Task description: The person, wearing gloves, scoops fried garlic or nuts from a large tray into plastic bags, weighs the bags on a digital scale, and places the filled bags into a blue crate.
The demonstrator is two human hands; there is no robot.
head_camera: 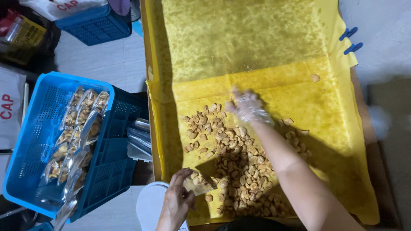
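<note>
A heap of pale cashew nuts (pixel 239 167) lies spread on a yellow sheet (pixel 325 107) that covers the table. My right hand (pixel 247 106), in a thin clear glove, reaches to the far edge of the heap with fingers bent over the nuts; whether it grips any cannot be told. My left hand (pixel 179 201) is bare, at the near left edge of the sheet. It holds a small clear pouch (pixel 198 183) with a few nuts in it.
A blue crate (pixel 107 171) on the left holds several filled clear pouches (pixel 77 128). A stack of empty pouches (pixel 139 139) sits between crate and table. A white round lid (pixel 150 203) lies below. Two blue clips (pixel 351 39) pin the sheet at right. One stray nut (pixel 315 78) lies apart.
</note>
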